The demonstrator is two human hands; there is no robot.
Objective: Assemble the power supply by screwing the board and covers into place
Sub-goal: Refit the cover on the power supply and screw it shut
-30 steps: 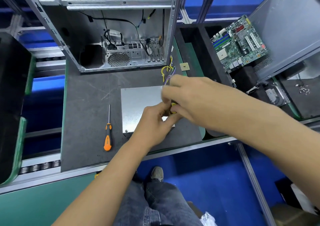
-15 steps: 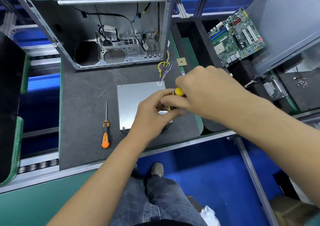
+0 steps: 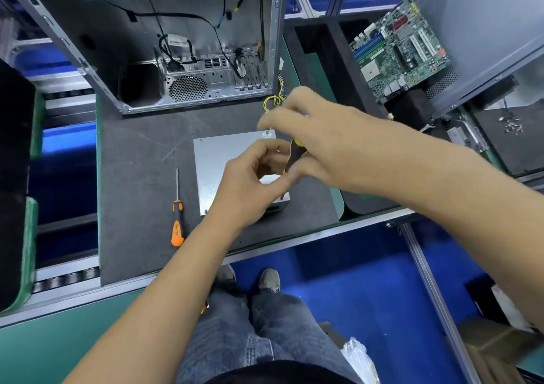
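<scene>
The open computer case (image 3: 176, 59) stands at the far edge of your dark work mat (image 3: 138, 162), and the green motherboard (image 3: 400, 51) leans in the foam tray to your right, well apart from what you are working on. The power supply (image 3: 223, 165) lies flat on the mat right in front of you, its silver cover facing up and its yellow wires (image 3: 272, 101) trailing out toward the case. Your right hand (image 3: 323, 142) is over the far right part of that cover, its fingers curled round the yellow-and-black handle of a screwdriver (image 3: 294, 155); your left hand (image 3: 250, 183) sits just below it with thumb and fingers bent in toward the tool's lower end, though I cannot tell whether they pinch the shaft, a screw, or nothing. Half a second ago the handle's yellow butt poked out above your fingers; now your right hand has shifted further over it and blurs, which I read as you turning or regripping to drive a cover screw. A screw head (image 3: 267, 134) already shows at the far right corner, so the cover looks partly fastened, with the near right corner likely the one in hand. The second, orange-handled screwdriver (image 3: 176, 221) lies untouched on the mat to the left, and loose screws (image 3: 512, 124) wait far off on your right.
</scene>
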